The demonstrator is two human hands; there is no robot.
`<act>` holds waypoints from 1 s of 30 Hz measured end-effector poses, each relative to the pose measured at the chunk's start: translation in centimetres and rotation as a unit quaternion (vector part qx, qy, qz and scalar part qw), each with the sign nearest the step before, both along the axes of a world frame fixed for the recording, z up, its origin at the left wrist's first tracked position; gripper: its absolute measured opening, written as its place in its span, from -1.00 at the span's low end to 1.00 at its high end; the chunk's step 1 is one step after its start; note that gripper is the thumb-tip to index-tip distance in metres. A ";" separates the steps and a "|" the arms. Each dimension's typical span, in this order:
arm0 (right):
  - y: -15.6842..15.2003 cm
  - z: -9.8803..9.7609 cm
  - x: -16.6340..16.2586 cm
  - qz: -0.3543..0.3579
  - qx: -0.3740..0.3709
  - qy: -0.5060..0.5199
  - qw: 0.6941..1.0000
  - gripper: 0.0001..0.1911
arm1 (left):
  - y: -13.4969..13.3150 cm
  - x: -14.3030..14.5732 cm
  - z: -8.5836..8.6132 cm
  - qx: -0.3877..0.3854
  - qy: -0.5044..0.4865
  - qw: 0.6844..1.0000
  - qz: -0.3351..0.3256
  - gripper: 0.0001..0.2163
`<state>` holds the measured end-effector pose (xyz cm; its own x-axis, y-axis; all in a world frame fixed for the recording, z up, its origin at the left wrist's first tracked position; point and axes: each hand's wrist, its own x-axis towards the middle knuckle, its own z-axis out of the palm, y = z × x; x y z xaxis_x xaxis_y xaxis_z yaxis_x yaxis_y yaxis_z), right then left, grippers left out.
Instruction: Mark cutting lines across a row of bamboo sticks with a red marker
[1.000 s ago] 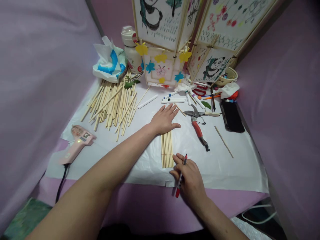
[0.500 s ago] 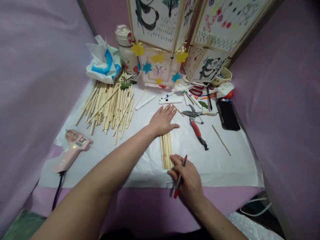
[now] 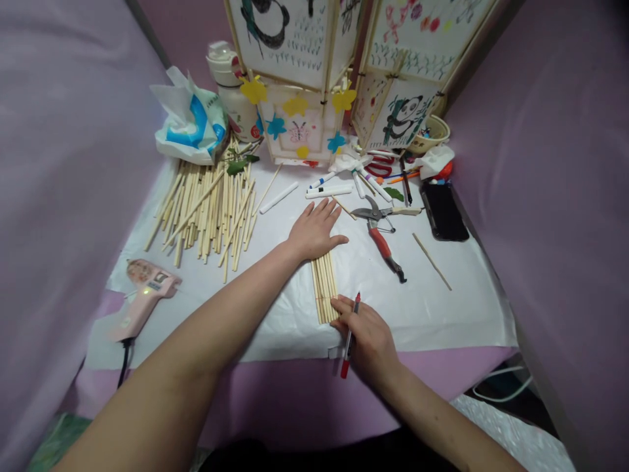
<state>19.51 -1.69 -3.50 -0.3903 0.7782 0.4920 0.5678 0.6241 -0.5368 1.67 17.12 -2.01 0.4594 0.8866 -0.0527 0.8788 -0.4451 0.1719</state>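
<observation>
Across crinkled, faintly glossy white sheeting on a lilac-draped table, pressing down at the far end of a flat row of slim, pale wooden sticks near the middle of the front edge with the left hand, splaying its fingers wide. Holding a slender red-ended pen in the right hand while touching the row's near right corner with bent fingertips. Apparently steadying and aligning, calling next for flush sides and even pressure.

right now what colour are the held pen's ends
The pen is red at both ends, seen in the head view.
</observation>
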 end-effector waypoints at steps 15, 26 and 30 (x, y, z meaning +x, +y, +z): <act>0.8 1.2 3.8 -0.038 -0.100 0.012 0.994 -0.88 | 0.2 0.1 -0.1 -0.002 0.008 1.000 -0.002 -0.24; 8.6 4.2 12.1 -0.175 -0.106 -0.273 0.940 -0.58 | 0.2 -0.1 0.1 0.020 0.018 1.000 -0.006 -0.28; 10.5 5.0 13.0 -0.087 -0.119 -0.285 0.947 -0.45 | 0.2 0.0 0.3 0.020 0.030 0.999 -0.004 -0.28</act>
